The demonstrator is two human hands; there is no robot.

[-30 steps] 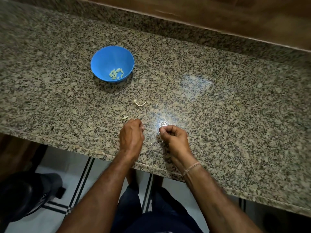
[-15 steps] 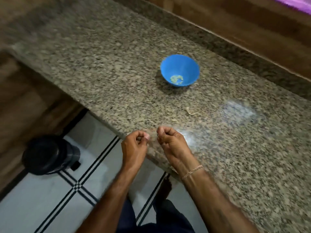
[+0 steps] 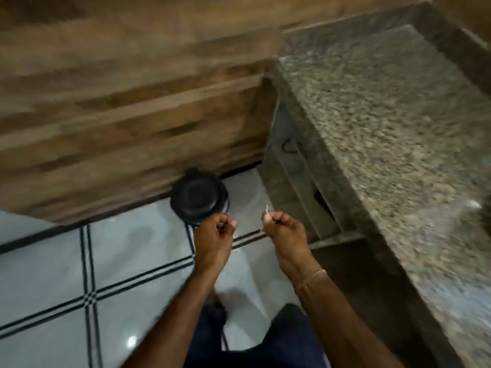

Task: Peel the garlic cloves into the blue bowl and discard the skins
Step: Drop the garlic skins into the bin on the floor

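Premises are presenting as a domestic kitchen. A speckled granite counter [image 3: 385,128] is running along to the right of the hands, with open shelving [image 3: 300,181] showing beneath it. Wood-grain cabinet fronts [image 3: 119,102] are standing ahead and to the left. Pale floor tiles [image 3: 53,274] with dark double lines are lying below the hands, and a black lidded bin [image 3: 198,199] is sitting just ahead.

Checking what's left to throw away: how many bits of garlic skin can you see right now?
1: a pale garlic skin scrap sticks out of the right hand, above the floor near the black bin. The closed left hand may hide more.
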